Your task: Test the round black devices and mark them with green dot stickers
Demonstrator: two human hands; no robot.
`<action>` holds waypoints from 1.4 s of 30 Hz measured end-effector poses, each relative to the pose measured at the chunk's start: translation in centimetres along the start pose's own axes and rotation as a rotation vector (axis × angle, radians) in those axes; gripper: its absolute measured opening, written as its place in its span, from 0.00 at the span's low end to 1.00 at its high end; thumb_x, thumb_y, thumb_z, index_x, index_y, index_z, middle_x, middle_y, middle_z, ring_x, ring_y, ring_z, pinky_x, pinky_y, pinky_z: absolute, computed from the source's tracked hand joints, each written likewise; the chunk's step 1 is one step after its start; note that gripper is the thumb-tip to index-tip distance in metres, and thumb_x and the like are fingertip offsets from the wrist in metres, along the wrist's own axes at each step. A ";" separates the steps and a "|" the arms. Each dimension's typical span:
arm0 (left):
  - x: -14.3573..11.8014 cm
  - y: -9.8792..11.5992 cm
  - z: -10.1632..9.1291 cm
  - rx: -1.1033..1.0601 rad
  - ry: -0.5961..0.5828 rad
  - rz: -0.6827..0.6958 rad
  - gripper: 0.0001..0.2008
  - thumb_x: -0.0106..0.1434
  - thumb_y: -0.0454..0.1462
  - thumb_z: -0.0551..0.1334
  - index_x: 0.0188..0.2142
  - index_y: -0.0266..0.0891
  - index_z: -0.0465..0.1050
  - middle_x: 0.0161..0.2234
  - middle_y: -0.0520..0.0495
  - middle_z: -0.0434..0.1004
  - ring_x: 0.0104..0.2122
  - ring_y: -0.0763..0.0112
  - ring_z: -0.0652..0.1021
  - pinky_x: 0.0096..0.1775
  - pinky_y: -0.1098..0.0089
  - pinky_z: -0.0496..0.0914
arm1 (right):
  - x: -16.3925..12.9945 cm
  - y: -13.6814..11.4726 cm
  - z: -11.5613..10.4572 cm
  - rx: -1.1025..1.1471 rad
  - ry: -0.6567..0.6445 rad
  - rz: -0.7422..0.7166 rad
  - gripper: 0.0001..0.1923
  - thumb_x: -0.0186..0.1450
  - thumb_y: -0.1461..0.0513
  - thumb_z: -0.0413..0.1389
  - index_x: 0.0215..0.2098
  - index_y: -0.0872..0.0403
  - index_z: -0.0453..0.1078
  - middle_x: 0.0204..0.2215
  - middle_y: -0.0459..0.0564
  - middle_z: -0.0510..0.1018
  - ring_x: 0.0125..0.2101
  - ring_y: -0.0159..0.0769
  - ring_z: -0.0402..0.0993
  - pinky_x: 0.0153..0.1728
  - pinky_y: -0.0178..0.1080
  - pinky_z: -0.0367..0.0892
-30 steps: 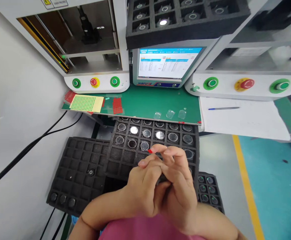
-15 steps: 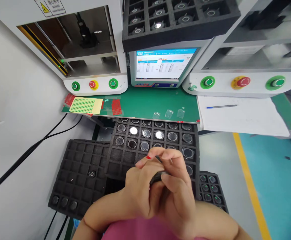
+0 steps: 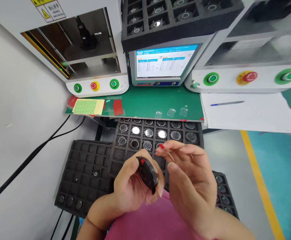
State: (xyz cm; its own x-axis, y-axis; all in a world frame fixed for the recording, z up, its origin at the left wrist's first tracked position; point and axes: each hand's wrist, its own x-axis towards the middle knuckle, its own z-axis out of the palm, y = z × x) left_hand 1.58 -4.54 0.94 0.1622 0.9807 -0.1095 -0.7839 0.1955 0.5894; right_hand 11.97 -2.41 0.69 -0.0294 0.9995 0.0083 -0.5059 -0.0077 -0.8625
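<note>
Tilted on edge, a round black watch case is gripped between the thumb and fingers of my left hand. A small red piece shows at its upper end. My right hand is just to the right, apart from the case, its thumb and fingers spread. A red sticker-like patch clings to one of its fingertips. Beneath both hands lies a black foam tray with round watch cases in many compartments; my hands hide part of it.
A second foam tray lies at left; another sits lower right. The green shelf carries green dot stickers, red stickers and clear film pieces. Behind are a screen, machine buttons and a raised tray. A pen lies on paper.
My hands have separated: the right hand has moved right and opened off the watch case. The left hand keeps hold of the case, now turned so more of it shows.
</note>
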 end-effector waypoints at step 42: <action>-0.1 -7.7 -14.2 1.278 0.239 -0.400 0.07 0.61 0.33 0.58 0.40 0.37 0.70 0.24 0.55 0.71 0.21 0.74 0.73 0.27 0.73 0.70 | 4.2 3.1 -8.6 -0.412 0.461 0.133 0.19 0.44 0.61 0.72 0.30 0.54 0.71 0.24 0.42 0.77 0.27 0.29 0.73 0.31 0.33 0.70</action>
State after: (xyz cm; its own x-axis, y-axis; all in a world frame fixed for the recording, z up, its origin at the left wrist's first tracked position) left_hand -0.94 -6.00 -14.94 0.0366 0.8630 -0.5039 0.4110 0.4466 0.7947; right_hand 17.74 1.98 -6.27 0.3515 0.9017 -0.2517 -0.1471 -0.2124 -0.9661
